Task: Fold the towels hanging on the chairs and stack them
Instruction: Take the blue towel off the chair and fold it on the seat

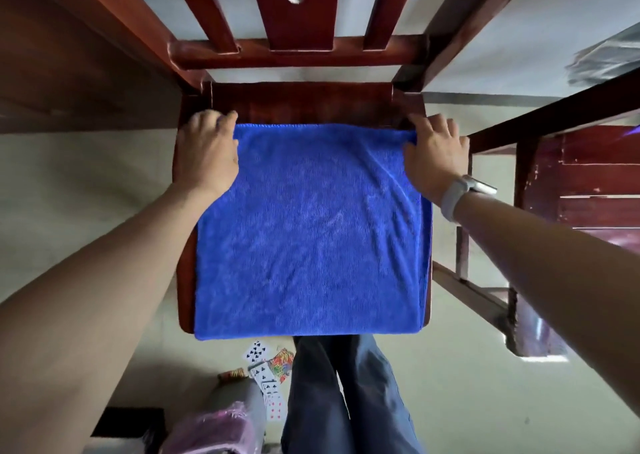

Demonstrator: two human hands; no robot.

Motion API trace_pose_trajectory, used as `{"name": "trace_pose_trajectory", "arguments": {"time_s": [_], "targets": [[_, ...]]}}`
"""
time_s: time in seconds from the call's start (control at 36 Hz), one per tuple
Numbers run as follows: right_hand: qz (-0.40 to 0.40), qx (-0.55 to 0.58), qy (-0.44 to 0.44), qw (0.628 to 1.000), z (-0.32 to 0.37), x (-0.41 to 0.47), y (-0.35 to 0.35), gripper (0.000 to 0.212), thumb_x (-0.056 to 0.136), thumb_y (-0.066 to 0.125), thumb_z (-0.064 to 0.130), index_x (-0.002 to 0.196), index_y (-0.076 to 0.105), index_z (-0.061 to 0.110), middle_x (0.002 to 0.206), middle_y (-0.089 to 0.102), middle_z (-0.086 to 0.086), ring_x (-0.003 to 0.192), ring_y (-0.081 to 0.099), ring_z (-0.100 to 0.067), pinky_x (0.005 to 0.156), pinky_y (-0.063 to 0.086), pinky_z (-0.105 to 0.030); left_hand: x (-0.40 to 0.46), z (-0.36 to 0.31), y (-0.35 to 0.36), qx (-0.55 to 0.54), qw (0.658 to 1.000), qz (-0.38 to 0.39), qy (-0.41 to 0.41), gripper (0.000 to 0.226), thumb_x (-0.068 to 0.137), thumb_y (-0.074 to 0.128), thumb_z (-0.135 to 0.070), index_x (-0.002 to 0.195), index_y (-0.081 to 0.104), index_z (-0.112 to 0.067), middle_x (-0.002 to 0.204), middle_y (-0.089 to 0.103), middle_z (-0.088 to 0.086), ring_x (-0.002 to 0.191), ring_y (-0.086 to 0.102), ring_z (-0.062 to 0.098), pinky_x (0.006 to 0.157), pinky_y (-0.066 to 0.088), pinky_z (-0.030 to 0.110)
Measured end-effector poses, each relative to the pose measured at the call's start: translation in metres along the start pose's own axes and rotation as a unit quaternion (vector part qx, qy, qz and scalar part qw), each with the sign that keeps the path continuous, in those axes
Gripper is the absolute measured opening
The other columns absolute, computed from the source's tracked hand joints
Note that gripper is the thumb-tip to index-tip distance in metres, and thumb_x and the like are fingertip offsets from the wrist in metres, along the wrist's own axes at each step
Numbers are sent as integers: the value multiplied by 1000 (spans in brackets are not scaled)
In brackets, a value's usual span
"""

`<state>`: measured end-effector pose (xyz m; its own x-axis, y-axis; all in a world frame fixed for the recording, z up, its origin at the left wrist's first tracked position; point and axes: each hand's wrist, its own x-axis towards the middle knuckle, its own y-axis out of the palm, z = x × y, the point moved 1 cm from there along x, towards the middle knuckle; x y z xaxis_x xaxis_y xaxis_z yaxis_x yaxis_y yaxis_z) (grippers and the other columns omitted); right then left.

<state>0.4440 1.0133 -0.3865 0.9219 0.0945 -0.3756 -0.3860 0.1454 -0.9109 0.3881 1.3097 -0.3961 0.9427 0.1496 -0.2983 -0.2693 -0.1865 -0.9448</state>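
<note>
A blue towel [311,228] lies spread flat over the seat of a dark red wooden chair [298,101], covering most of it, with its near edge hanging just past the front of the seat. The left hand [206,152] sits at the towel's far left corner, its fingers [221,121] curled down over the corner and gripping the cloth there. The right hand [434,152] sits at the far right corner, where the cloth bunches up under its thumb; its fingers [433,124] are bent and hold that corner. A pale watch [460,193] is strapped to the right wrist. A bare strip of seat shows between the towel's far edge and the chair back. Below the seat's front edge the person's legs in blue trousers [346,394] stand on the floor, and just to their left some playing cards [265,374] lie scattered. A second wooden chair [588,183] stands to the right
</note>
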Motion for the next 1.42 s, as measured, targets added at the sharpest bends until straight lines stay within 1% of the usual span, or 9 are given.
{"name": "trace_pose_trajectory", "arguments": {"time_s": [0.19, 0.28, 0.44, 0.5, 0.58, 0.69, 0.86, 1.19, 1.42], "targets": [[-52, 31, -33, 998, -4, -13, -2, 27, 90, 45, 20, 109, 59, 8, 114, 55, -16, 109, 44, -34, 89, 30, -42, -9, 8, -15, -93, 994, -46, -14, 17, 87, 53, -11, 97, 66, -5, 98, 59, 19, 90, 56, 37, 81, 42, 42], [-49, 100, -84, 990, -7, -34, -8, 27, 87, 44, 20, 97, 64, 4, 98, 61, -17, 94, 53, -34, 80, 37, -40, -29, 6, -21, -187, 981, 37, 18, 17, 87, 53, -5, 98, 67, -4, 95, 64, 9, 89, 58, 24, 77, 40, 26], [445, 295, 9, 846, -26, -70, -37, 13, 89, 56, 8, 83, 64, 16, 71, 59, 6, 58, 55, 4, 54, 43, -9, -63, 25, -42, -316, 814, 480, -80, 14, 87, 59, -7, 87, 70, -16, 81, 70, -6, 77, 62, 7, 64, 46, 9], [454, 288, 43, 842, -32, -69, -35, 10, 89, 55, 6, 93, 64, 9, 81, 62, 0, 69, 58, -6, 49, 44, -8, -62, 28, -37, -292, 840, 449, -88, 14, 87, 59, -9, 87, 69, -18, 86, 70, -6, 82, 62, 8, 67, 45, 10], [263, 226, 41, 937, -39, -51, -19, 12, 88, 56, 7, 94, 66, 7, 84, 60, -12, 75, 53, -22, 50, 39, -11, -51, 26, -22, -225, 944, 227, -82, 11, 86, 60, -11, 91, 69, -14, 90, 65, -1, 85, 57, 15, 71, 38, 20], [58, 157, 23, 986, -40, -33, -5, 15, 85, 58, 9, 95, 68, 6, 102, 61, -18, 95, 54, -34, 81, 39, -29, -36, 27, 0, -159, 986, 40, -17, 11, 81, 63, -1, 89, 71, -2, 112, 60, 17, 102, 55, 35, 90, 38, 31], [-1, 129, -18, 991, -30, -21, 8, 20, 86, 55, 8, 101, 66, 2, 127, 46, -18, 116, 43, -36, 99, 34, -36, -23, 18, 10, -123, 991, 36, 22, 15, 86, 58, -3, 95, 69, 0, 139, 45, 14, 132, 34, 32, 109, 25, 36], [28, 123, -18, 992, -34, -20, 7, 19, 86, 53, 7, 99, 65, -1, 106, 58, -23, 99, 53, -36, 81, 32, -27, -18, 18, -10, -142, 988, 57, 25, 12, 81, 66, -6, 91, 72, -6, 100, 62, 12, 93, 48, 27, 85, 30, 23], [7, 114, -38, 993, -50, -40, -15, 17, 87, 55, 9, 94, 65, -3, 98, 59, -23, 91, 55, -40, 80, 43, -41, -41, 15, -47, -197, 980, 15, 22, 8, 78, 69, -11, 85, 72, -9, 82, 64, 1, 78, 58, 13, 69, 33, 3]]}}
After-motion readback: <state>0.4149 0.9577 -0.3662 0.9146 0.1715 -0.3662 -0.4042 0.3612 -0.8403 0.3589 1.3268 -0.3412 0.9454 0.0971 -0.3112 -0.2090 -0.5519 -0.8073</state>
